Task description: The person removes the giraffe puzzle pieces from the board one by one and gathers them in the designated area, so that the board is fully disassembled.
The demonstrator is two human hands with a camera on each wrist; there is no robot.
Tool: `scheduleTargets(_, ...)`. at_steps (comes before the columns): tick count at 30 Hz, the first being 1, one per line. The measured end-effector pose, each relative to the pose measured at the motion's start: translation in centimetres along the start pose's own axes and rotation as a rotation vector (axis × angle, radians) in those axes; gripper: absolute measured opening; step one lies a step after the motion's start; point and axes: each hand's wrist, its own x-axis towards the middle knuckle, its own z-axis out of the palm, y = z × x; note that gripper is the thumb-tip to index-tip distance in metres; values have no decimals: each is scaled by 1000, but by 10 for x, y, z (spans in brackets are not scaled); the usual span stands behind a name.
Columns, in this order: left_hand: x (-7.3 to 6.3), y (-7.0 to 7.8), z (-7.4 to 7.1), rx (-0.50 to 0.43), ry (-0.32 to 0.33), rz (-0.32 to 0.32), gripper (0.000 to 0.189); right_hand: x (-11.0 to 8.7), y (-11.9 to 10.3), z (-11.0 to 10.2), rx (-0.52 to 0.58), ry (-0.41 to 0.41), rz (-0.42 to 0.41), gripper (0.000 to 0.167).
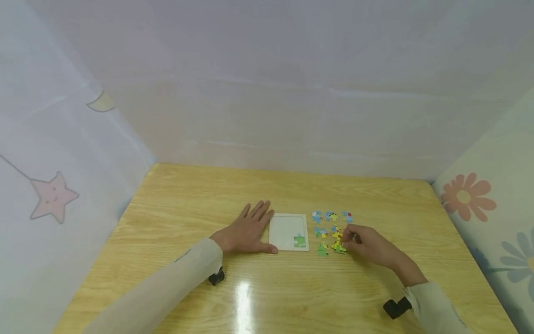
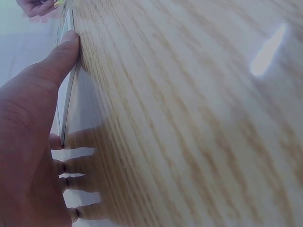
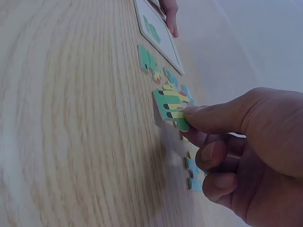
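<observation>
My left hand (image 1: 247,233) lies flat with fingers spread along the left side of a white puzzle frame (image 1: 283,232), its thumb at the near left corner. A green jigsaw piece (image 1: 299,241) sits in the frame's lower right corner. Between thumb and fingers, my right hand (image 1: 369,245) pinches a green and yellow jigsaw piece (image 3: 166,105) with dark-tipped yellow stripes. In the right wrist view that piece is tilted, with its shadow on the table below. A green jigsaw piece (image 1: 322,249) lies between the frame and the right hand.
Several other loose pieces lie in rows right of the frame, among them a blue piece with a red spot (image 1: 348,216) and a blue and yellow one (image 1: 321,233). The wooden table (image 1: 200,195) meets hanging fabric (image 1: 267,125) at the back.
</observation>
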Motion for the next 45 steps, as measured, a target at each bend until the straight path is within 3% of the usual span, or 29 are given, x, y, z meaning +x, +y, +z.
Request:
scheduleTargets(7, 1, -1, -1, 11, -6, -8, 120, -2, 3, -2, -9, -5, 30, 6)
scheduleTargets(16, 0, -1, -2, 4, -4, -5, 120, 2, 2, 0, -56, 66, 54, 3)
scheduleTargets(27, -2, 4, -5, -4, -15, 0, 118, 16, -5, 1, -69, 26, 45, 10)
scheduleTargets(45, -2, 4, -4, 1, -6, -3, 118, 63, -48, 12, -86, -64, -90, 8)
